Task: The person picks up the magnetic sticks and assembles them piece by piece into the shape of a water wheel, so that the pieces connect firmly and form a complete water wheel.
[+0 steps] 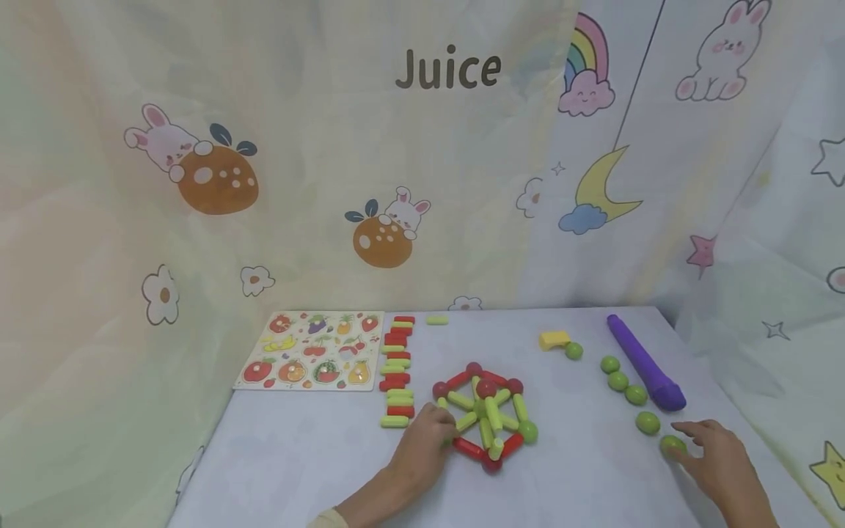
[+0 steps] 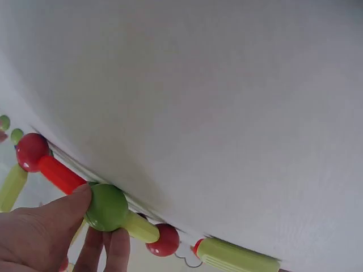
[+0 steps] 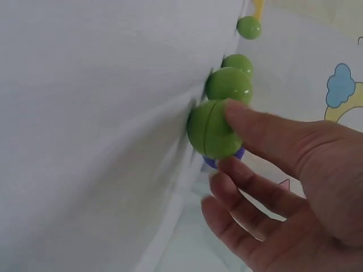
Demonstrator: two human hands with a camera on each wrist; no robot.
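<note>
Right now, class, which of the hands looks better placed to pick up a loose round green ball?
Probably the right hand: its thumb touches the loose round green ball nearest it. The left hand is across the white table, pinching another green ball on the red-and-green frame of rods and balls.

I work in what looks like a play corner, with pale bunny-printed hangings (image 1: 462, 154), a flat white worktop (image 1: 297, 455) and a rectangular fruit-picture board (image 1: 310, 350).

The frame (image 1: 493, 413) lies between puzzle board (image 1: 308, 364) and loose balls (image 1: 617, 380).
</note>
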